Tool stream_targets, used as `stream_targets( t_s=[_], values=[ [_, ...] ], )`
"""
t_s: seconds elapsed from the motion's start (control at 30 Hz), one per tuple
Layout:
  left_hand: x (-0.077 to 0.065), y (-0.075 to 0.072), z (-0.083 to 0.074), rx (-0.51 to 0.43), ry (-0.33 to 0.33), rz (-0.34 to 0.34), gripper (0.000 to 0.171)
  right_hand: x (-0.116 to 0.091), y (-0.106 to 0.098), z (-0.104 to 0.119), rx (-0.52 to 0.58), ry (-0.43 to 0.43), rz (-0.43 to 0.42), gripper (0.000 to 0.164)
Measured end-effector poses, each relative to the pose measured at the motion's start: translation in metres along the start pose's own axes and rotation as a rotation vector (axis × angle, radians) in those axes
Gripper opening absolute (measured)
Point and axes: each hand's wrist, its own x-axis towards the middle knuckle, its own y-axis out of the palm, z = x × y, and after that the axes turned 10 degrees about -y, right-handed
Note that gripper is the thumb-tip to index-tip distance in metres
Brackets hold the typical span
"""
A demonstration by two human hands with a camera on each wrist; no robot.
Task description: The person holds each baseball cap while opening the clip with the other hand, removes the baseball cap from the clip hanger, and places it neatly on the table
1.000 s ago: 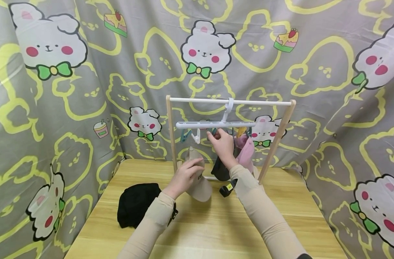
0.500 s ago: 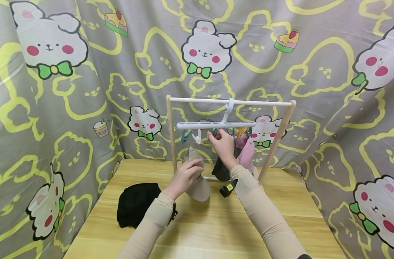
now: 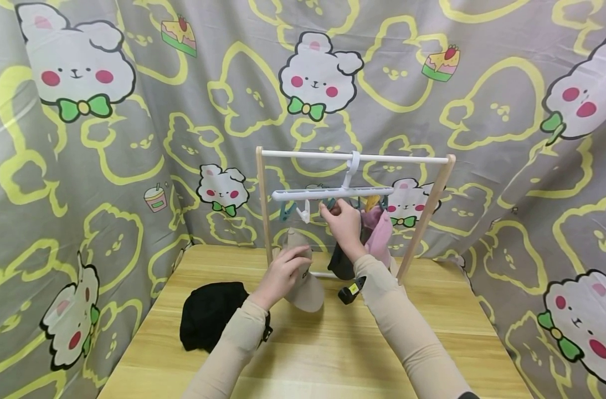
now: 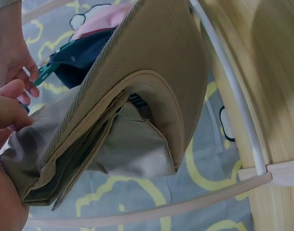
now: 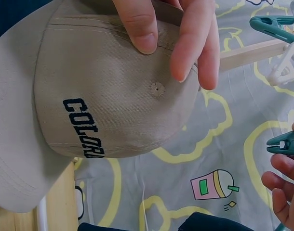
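Observation:
A beige baseball cap (image 3: 308,291) with dark lettering is in my left hand (image 3: 285,271), held by its crown with the brim down. In the left wrist view the cap's crown is folded together between thumb and fingers. Just above and right of it, my right hand (image 3: 344,221) pinches a green clothespin (image 5: 281,143) under the white hanger (image 3: 308,194); its jaws point toward the cap and stand slightly apart from it. A teal clothespin (image 3: 286,210) and a white one (image 3: 304,210) dangle from the hanger's left part.
The hanger hooks on a wooden rack (image 3: 430,205) with a white rod. A dark cap (image 3: 341,263) and a pink cap (image 3: 380,238) hang at its right, near a yellow clothespin (image 3: 371,203). A black cap (image 3: 213,316) lies on the wooden table (image 3: 333,354) at left.
The beige cap has shifted very slightly in my left hand. The hanger's left end has swung a little right and down. My right hand stays at the green clothespin.

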Motion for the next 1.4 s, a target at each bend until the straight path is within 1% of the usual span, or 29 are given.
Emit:
stream_targets(
  t_s=[0.23, 0.5, 0.77, 0.97, 1.17, 1.4],
  values=[
    [-0.005, -0.001, -0.002, -0.024, -0.028, -0.005, 0.038, 0.000, 0.000, -0.001, 0.000, -0.003, -0.007, 0.035],
    [-0.012, 0.004, 0.000, -0.032, -0.043, -0.049, 0.033, 0.000, 0.000, -0.001, 0.005, -0.008, -0.011, 0.036],
    [-0.019, 0.005, 0.002, -0.043, -0.076, -0.068, 0.034, 0.000, -0.001, 0.000, -0.002, 0.000, -0.011, 0.035],
    [-0.024, 0.007, 0.003, -0.033, -0.074, -0.099, 0.035, 0.000, -0.001, 0.000, -0.001, 0.002, -0.016, 0.034],
    [-0.029, 0.007, 0.002, -0.056, -0.115, -0.095, 0.035, -0.001, -0.001, 0.001, 0.000, 0.008, -0.008, 0.033],
    [-0.036, 0.009, 0.002, -0.049, -0.139, -0.104, 0.034, -0.002, -0.001, 0.001, -0.002, 0.018, -0.006, 0.033]
  ],
)
